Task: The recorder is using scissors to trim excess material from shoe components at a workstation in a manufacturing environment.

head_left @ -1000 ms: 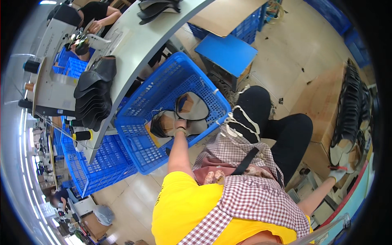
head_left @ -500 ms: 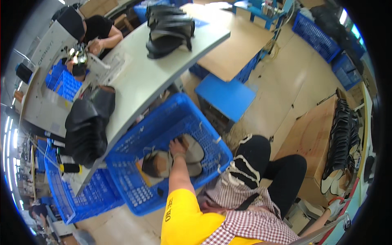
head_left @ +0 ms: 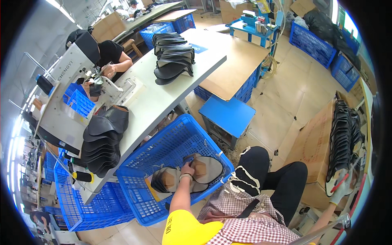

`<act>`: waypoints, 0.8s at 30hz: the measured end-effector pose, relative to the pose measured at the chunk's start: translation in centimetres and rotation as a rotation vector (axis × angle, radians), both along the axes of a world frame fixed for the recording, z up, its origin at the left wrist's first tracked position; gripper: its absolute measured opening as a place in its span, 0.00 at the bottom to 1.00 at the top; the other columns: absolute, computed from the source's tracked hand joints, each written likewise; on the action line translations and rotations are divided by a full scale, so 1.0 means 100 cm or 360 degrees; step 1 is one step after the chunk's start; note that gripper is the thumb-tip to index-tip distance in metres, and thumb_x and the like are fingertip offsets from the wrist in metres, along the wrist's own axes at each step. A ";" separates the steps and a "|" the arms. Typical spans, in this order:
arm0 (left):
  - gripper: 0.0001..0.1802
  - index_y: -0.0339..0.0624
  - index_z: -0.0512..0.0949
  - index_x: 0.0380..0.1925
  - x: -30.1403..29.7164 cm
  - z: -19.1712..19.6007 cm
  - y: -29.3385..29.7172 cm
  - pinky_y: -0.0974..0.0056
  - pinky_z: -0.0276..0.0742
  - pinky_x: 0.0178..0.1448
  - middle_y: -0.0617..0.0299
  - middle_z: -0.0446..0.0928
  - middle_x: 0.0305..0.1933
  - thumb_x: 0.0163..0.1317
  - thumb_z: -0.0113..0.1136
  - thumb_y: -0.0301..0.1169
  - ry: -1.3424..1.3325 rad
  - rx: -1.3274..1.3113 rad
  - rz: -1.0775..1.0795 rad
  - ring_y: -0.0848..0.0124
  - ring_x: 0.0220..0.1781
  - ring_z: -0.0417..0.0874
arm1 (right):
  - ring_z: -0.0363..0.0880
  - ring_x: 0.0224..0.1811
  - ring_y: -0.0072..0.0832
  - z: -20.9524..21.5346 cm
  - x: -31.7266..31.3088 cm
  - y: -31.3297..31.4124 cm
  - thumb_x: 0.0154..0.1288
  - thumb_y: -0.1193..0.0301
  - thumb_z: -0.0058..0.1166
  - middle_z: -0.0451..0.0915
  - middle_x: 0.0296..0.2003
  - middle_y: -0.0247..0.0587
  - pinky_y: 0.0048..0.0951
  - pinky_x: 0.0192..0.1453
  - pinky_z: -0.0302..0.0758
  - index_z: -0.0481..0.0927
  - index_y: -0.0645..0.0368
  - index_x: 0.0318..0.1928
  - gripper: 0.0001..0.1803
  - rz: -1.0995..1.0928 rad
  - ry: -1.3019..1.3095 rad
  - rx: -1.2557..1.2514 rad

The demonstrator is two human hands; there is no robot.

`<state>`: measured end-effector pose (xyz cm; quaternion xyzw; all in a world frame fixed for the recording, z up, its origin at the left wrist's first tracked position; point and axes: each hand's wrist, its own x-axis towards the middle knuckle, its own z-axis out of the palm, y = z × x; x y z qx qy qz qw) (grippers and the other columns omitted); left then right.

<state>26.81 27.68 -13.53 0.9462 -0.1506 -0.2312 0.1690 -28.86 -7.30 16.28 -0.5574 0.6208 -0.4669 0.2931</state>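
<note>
In the blue plastic basket in front of me lie beige-lined shoe uppers, one group at the right and another with black outer sides at the left. My left hand reaches down between them, its fingers closed on the edge of the right-hand upper. Far to the right, my right hand, in a whitish glove, has a red-handled tool in it, perhaps scissors. It is at the near end of a long row of black shoe uppers; its fingers are partly hidden.
A sewing table with stacks of black uppers stands to the left, where another person works at a sewing machine. Beyond my basket is a blue stool. A large cardboard box stands beside my knees.
My view has tilted up. My left hand, earlier laid over the uppers, now grasps an edge. My right hand has moved forward to the row of black uppers.
</note>
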 end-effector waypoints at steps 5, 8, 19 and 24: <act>0.22 0.39 0.75 0.51 -0.019 0.083 0.046 0.57 0.80 0.46 0.48 0.80 0.44 0.53 0.53 0.24 -0.0243 -0.0847 0.0550 0.55 0.44 0.83 | 0.60 0.18 0.12 -0.048 0.043 0.022 0.63 0.81 0.49 0.73 0.28 0.29 0.14 0.20 0.57 0.65 0.58 0.66 0.29 0.0671 -0.0524 -0.0026; 0.22 0.37 0.74 0.51 -0.047 0.153 0.039 0.64 0.79 0.38 0.54 0.79 0.38 0.53 0.52 0.21 0.0008 -0.1540 0.0764 0.66 0.37 0.82 | 0.69 0.22 0.15 -0.058 0.107 0.046 0.60 0.81 0.51 0.75 0.29 0.32 0.16 0.26 0.67 0.64 0.57 0.65 0.30 0.0845 -0.0676 0.0409; 0.26 0.33 0.71 0.56 -0.202 0.230 -0.112 0.65 0.73 0.54 0.53 0.77 0.49 0.53 0.50 0.21 0.0029 -0.1837 -0.0472 0.68 0.49 0.77 | 0.70 0.36 0.13 -0.001 0.173 0.094 0.56 0.80 0.52 0.71 0.44 0.31 0.15 0.40 0.70 0.63 0.62 0.66 0.34 0.0989 -0.0444 0.0044; 0.19 0.31 0.70 0.54 -0.242 0.224 -0.157 0.67 0.71 0.51 0.59 0.75 0.45 0.69 0.48 0.34 0.0545 -0.2012 -0.0511 0.72 0.46 0.75 | 0.68 0.30 0.10 -0.016 0.145 0.094 0.61 0.79 0.52 0.72 0.39 0.28 0.13 0.35 0.68 0.66 0.62 0.63 0.28 0.0708 -0.0785 0.0103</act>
